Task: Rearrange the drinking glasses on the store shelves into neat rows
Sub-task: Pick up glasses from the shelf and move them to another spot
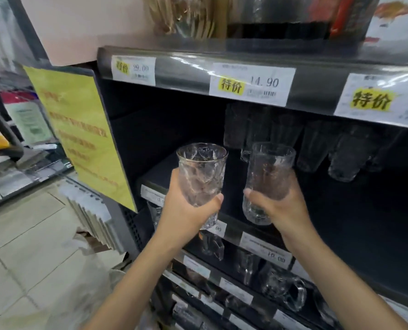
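Note:
My left hand (186, 208) grips a clear textured drinking glass with a thin gold rim (201, 167), held upright in front of the dark shelf opening. My right hand (284, 206) grips a second clear drinking glass (268, 172) beside it, also upright and slightly tilted. The two glasses are a small gap apart. Behind them, deep on the dark shelf (341, 222), several more clear glasses (317, 146) stand in a loose row toward the right.
A price strip with white and yellow tags (251, 83) fronts the shelf above. Lower shelves hold glass mugs (284, 291) and more glasses. A yellow paper notice (79, 129) hangs on the shelf's left end. Tiled floor (26, 234) lies to the left.

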Action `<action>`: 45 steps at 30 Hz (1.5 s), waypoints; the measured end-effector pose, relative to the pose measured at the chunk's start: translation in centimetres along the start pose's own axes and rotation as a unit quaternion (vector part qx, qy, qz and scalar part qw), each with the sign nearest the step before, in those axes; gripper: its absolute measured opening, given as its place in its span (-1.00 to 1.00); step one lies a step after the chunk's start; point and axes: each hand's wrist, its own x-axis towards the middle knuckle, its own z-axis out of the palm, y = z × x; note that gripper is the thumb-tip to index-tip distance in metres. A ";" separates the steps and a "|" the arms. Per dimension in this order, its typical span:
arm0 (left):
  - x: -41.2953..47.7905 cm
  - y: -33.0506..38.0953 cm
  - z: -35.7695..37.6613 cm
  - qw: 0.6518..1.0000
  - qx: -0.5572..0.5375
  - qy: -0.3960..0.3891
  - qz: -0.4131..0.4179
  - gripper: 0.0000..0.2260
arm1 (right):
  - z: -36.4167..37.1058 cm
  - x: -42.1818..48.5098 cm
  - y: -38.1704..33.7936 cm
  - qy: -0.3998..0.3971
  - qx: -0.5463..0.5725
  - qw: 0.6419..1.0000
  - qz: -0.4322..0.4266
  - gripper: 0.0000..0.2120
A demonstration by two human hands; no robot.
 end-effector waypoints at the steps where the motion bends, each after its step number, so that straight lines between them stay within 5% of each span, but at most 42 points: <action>1: 0.6 -0.4 -0.5 1.000 0.001 -0.004 0.002 -0.51 | 0.9 0.6 0.1 0.007 -0.005 1.000 0.001 -0.41; 15: 7.1 -5.4 -6.3 0.998 -0.040 -0.046 0.021 -0.50 | 10.3 8.8 1.9 0.098 -0.114 0.988 0.014 -0.30; 33: 12.5 -7.8 -5.9 0.993 -0.086 -0.062 0.059 -0.52 | 13.4 12.9 3.0 0.199 -0.183 0.960 0.067 -0.14; 45: 12.9 -9.0 -6.1 0.991 -0.089 -0.077 0.062 -0.52 | 14.5 13.9 4.4 0.219 -0.189 0.955 0.061 -0.27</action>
